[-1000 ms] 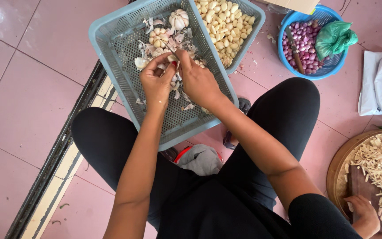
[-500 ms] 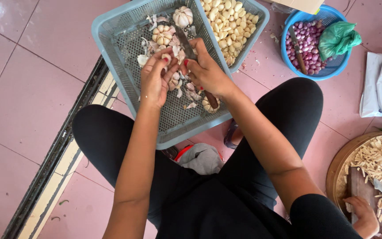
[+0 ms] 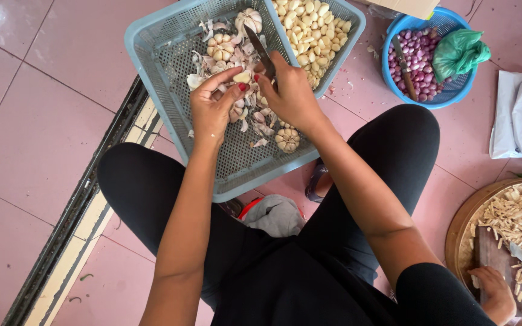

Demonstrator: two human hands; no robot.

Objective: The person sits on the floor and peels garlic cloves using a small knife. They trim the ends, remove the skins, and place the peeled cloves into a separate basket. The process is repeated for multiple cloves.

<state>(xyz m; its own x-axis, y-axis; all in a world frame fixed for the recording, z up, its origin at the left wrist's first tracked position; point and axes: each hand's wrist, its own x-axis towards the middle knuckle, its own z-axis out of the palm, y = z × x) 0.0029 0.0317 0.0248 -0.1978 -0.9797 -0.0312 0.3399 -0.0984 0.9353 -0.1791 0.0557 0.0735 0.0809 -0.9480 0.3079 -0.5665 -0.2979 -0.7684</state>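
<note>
Pink floor tiles [image 3: 43, 127] fill the left of the frame, crossed by a dark metal floor track [image 3: 86, 199] running from lower left toward the centre. At upper centre the left hand [image 3: 212, 108] is closed on a garlic clove [image 3: 242, 77], pinched between thumb and fingertips. Beside it, touching at the fingers, the right hand [image 3: 291, 96] is clenched around the handle of a small knife [image 3: 260, 48], whose dark blade points toward the top of the frame. Compared with the view half a second earlier, the blade has lifted clear of the clove and now stands above the hands, and the pale clove shows bare at the left fingertips; judged from this, one clove has just been peeled. Both hands work over a pale blue perforated basket [image 3: 152, 48] resting on the knees. Its left part holds unpeeled bulbs and loose skins [image 3: 255, 118], its upper right a heap of peeled cloves [image 3: 309, 27]. At upper right stands a blue bowl of shallots [image 3: 421, 57] with a green bag [image 3: 460, 51]. At lower right another person's hand [image 3: 496, 293] rests on a round wooden board [image 3: 463, 223] with sliced pieces.
</note>
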